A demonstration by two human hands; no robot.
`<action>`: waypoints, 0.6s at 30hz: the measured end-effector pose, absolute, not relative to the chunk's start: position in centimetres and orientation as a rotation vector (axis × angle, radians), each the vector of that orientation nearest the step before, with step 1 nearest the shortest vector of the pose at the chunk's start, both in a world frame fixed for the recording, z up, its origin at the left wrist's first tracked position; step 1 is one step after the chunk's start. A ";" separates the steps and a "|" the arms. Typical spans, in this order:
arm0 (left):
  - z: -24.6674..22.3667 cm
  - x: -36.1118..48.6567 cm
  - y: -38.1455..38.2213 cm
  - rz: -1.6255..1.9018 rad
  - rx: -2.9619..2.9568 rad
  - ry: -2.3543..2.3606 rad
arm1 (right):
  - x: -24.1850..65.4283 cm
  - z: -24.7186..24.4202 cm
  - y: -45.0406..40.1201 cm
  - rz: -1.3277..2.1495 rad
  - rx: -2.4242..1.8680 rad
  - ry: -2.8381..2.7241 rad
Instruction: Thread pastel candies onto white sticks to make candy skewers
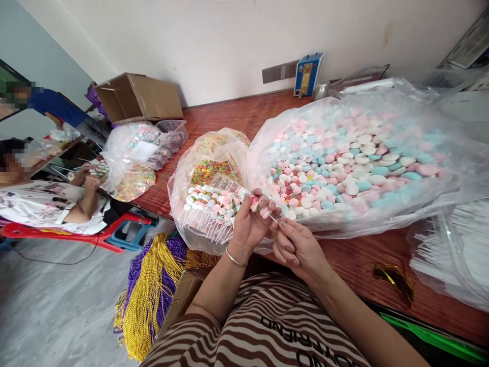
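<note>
One white stick (274, 219) in right grip (300, 247)

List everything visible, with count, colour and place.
Table: one, red-brown, along wall
Large bag: one, clear, right
Pieces: many, pink, white, blue, inside it
Smaller bag: one, clear, centre
Topped sticks: many, pastel, by smaller bag
Plain sticks: many, white, right edge
Foil: one, gold, right front
Device: one, blue, by wall
Socket panel: one, grey, wall
Trays, bags: several, clear, left
Bead strands: many, gold and purple, lower left
Cartons: two, brown, behind trays; beside strands
Seats: unclear count, red, blue, left
Other people: two, blue and white tops, left
Shirt: one, striped, bottom
Left hand: one, bare, centre, holding small pieces
Right hand: one, bare, centre, pinching stick
</note>
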State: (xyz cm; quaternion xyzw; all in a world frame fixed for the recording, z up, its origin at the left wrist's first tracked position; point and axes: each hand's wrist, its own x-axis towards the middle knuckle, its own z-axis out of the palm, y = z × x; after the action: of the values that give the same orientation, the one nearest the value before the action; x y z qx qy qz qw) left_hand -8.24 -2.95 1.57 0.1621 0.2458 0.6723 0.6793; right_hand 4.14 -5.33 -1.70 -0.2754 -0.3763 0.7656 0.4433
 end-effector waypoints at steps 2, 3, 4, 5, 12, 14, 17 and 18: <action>1.5 -8.7 -3.0 1.496 0.382 0.546 | 4.2 -1.4 -5.2 2.048 -0.578 -0.728; 1.5 -9.0 -2.9 1.495 0.400 0.545 | 4.2 -1.4 -5.2 2.063 -0.558 -0.688; 1.6 -9.3 -2.9 1.499 0.423 0.543 | 4.2 -1.3 -5.3 2.068 -0.548 -0.671; 1.6 -9.5 -2.9 1.505 0.449 0.543 | 4.3 -1.3 -5.3 2.070 -0.543 -0.668; 1.8 -9.8 -2.6 1.692 0.507 0.647 | 3.9 -2.0 -5.9 2.008 -0.593 -0.798; 1.8 -9.5 -2.5 1.742 0.485 0.659 | 3.9 -2.2 -6.2 1.892 -0.660 -0.952; 1.8 -8.8 -2.4 1.774 0.406 0.664 | 4.2 -2.5 -6.5 1.409 -0.830 -1.360; 1.7 -8.6 -2.4 1.771 0.373 0.682 | 4.4 -2.5 -6.5 1.171 -0.876 -1.500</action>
State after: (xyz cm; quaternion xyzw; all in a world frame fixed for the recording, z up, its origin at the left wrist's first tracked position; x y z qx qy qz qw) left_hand -8.56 -2.38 1.71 0.1588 0.2902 0.7539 0.5676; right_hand 4.36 -6.55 -2.51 -0.3621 -0.6202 0.4841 0.4998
